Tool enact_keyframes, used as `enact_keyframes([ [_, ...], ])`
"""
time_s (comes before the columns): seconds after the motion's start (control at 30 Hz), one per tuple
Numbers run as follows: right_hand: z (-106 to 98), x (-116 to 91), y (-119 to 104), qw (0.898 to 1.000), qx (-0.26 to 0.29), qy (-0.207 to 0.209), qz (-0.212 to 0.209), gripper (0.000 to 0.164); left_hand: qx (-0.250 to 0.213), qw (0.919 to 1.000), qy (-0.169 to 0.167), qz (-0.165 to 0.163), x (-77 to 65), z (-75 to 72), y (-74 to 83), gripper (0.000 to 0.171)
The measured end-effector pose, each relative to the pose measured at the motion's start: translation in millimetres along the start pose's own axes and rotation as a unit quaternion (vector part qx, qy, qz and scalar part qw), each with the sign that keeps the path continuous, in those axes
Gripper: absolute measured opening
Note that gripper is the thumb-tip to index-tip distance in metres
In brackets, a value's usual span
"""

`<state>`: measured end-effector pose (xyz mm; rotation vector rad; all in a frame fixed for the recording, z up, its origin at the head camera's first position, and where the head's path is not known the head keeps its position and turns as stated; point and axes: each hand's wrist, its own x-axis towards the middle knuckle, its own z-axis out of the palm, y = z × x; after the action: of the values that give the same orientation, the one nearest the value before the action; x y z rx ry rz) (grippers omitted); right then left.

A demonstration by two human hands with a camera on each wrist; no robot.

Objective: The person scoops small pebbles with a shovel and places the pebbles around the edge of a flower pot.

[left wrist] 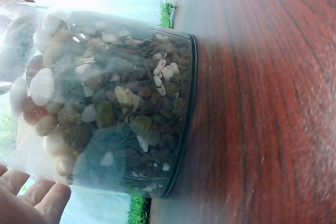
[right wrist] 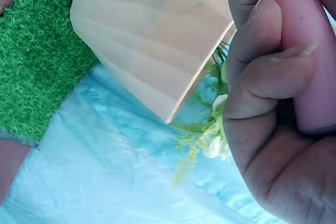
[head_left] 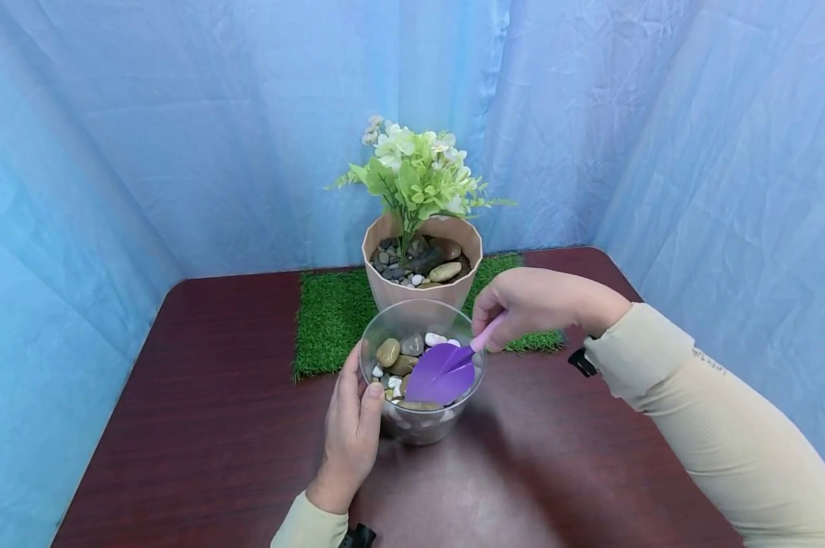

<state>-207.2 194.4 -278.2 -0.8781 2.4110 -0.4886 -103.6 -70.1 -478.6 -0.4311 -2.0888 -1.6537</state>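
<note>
A clear plastic bucket [head_left: 422, 432] filled with pebbles and gravel stands on the table in the middle of the head view. My left hand [head_left: 352, 430] holds its left side, thumb at the rim and fingers round the wall. Through that wall [left wrist: 113, 148] the left wrist view shows large stones above finer gravel. My right hand [head_left: 522, 304] grips the pink handle [right wrist: 294, 30] of a small trowel, fingers curled round it. The trowel's purple blade [head_left: 443, 373] points down into the bucket, over the stones [head_left: 388, 352], and hides some of them.
Behind the bucket, a beige flowerpot [head_left: 422, 293] holds stones and a white-flowered green plant [head_left: 419, 171]. The pot stands on a green artificial grass mat [head_left: 330, 323]. A dark red-brown table [head_left: 214, 426] lies under everything, with blue curtains [head_left: 248, 137] around its back and sides.
</note>
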Motion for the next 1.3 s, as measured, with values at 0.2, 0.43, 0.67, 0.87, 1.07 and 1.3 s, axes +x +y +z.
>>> enact_keyframes([
  [0.2, 9, -3, 10, 0.999, 0.040, 0.010, -0.006, 0.007, 0.001, 1.0000, 0.002, -0.004, 0.0, -0.3, -0.1, 0.063],
  [0.43, 25, -5, 10, 0.997, 0.077, 0.023, -0.023, 0.010, -0.005, 1.0000, 0.002, 0.003, 0.5, -0.3, -1.0, 0.063],
  [0.67, 34, -8, 6, 0.995, 0.086, 0.052, -0.024, 0.014, -0.002, 1.0000, -0.002, -0.005, 0.1, -0.5, -0.7, 0.065],
  [0.87, 41, -12, 5, 0.994, 0.078, 0.070, -0.004, 0.012, 0.001, 1.0000, -0.002, -0.007, -0.9, -0.2, 0.3, 0.061],
  [1.07, 50, -17, 1, 0.992, 0.089, 0.092, -0.005, 0.009, 0.000, 0.9999, -0.004, -0.010, -0.3, 0.0, 1.4, 0.061],
  [1.3, 62, -19, -3, 0.988, 0.058, 0.141, -0.011, 0.006, 0.022, 0.9996, -0.003, -0.017, -0.6, -0.3, 3.8, 0.061],
])
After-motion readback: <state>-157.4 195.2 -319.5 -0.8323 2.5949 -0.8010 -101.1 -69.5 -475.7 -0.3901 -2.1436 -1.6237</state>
